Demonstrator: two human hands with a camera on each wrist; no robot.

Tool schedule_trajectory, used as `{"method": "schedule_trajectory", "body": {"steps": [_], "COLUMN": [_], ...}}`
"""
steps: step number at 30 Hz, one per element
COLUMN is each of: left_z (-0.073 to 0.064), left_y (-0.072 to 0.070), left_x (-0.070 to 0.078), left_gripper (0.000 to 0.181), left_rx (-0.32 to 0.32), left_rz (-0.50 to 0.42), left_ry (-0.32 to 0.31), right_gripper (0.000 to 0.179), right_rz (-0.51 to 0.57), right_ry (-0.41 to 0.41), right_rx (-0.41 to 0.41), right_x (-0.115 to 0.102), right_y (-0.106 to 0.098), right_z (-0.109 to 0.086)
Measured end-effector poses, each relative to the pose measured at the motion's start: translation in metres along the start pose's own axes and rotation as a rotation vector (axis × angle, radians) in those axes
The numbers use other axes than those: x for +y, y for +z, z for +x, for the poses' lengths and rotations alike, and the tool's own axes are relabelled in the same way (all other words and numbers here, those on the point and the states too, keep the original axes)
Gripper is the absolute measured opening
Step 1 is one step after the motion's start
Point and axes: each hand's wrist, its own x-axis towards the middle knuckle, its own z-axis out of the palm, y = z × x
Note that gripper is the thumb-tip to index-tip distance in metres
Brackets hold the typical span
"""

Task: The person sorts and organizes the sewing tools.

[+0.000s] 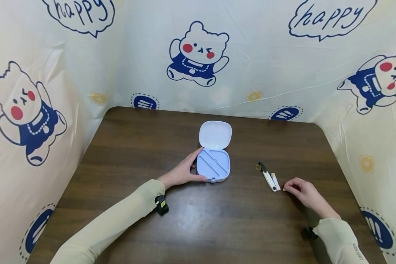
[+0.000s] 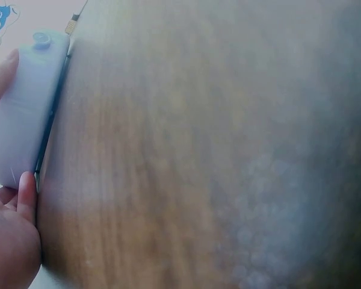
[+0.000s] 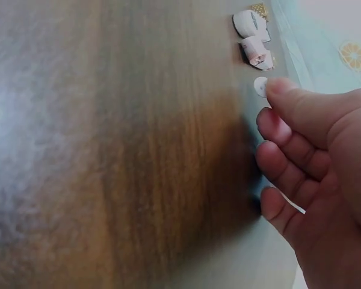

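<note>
My left hand (image 1: 183, 171) grips the side of a pale blue compact case (image 1: 213, 164), thumb at its front edge and fingers at the back corner. The case stands on the table with its white-lined lid (image 1: 215, 134) raised; a diagonal divider crosses the inside. In the left wrist view, the thumb and fingers rest along the side wall of the case (image 2: 30, 108). To the right, my right hand (image 1: 303, 192) is low over the table. Between its thumb and index finger it pinches a small round white button (image 3: 260, 87), partly covered by the thumb tip.
Left of my right hand lie a white tool with a dark end (image 1: 268, 178), a small white piece (image 1: 275, 182) and a gold ring-like thing (image 1: 258, 167). The brown wooden table (image 1: 135, 146) is bounded by a printed cloth (image 1: 198, 99) at the back and sides.
</note>
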Motion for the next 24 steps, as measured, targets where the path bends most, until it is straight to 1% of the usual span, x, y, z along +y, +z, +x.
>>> {"method": "schedule_trajectory", "body": {"steps": [2, 5, 8, 10, 12, 15, 17, 21, 24], "left_z": [0.000, 0.000, 0.000, 0.001, 0.001, 0.002, 0.002, 0.001, 0.000], "left_y": [0.000, 0.000, 0.000, 0.000, 0.000, 0.000, 0.000, 0.000, 0.000], "left_x": [0.001, 0.001, 0.001, 0.000, 0.000, 0.000, 0.000, 0.000, 0.000], "left_gripper": [0.116, 0.116, 0.117, 0.117, 0.117, 0.117, 0.117, 0.117, 0.117], "left_rx": [-0.003, -0.009, -0.014, -0.015, -0.015, -0.012, -0.011, -0.012, -0.014], "left_rz": [0.001, 0.002, 0.003, 0.003, 0.003, 0.005, 0.007, 0.011, 0.009], "left_ry": [-0.002, -0.006, -0.017, -0.022, -0.028, -0.028, -0.030, -0.031, -0.035], "right_gripper": [0.005, 0.007, 0.007, 0.005, 0.002, 0.006, 0.008, 0.005, 0.005], "right_rz": [0.001, 0.004, 0.029, 0.053, 0.072, 0.099, 0.115, 0.144, 0.150], "right_ry": [0.006, -0.008, -0.026, -0.040, -0.060, -0.093, -0.103, -0.105, -0.125], "right_rx": [0.015, 0.051, 0.075, 0.076, 0.071, 0.057, 0.037, -0.014, -0.030], "right_x": [-0.001, -0.005, -0.014, -0.022, -0.029, -0.040, -0.046, -0.058, -0.067], "right_y": [0.000, 0.000, 0.000, 0.000, 0.002, 0.005, 0.008, 0.015, 0.018], "right_z": [0.000, 0.003, 0.009, 0.016, 0.023, 0.035, 0.043, 0.058, 0.068]}}
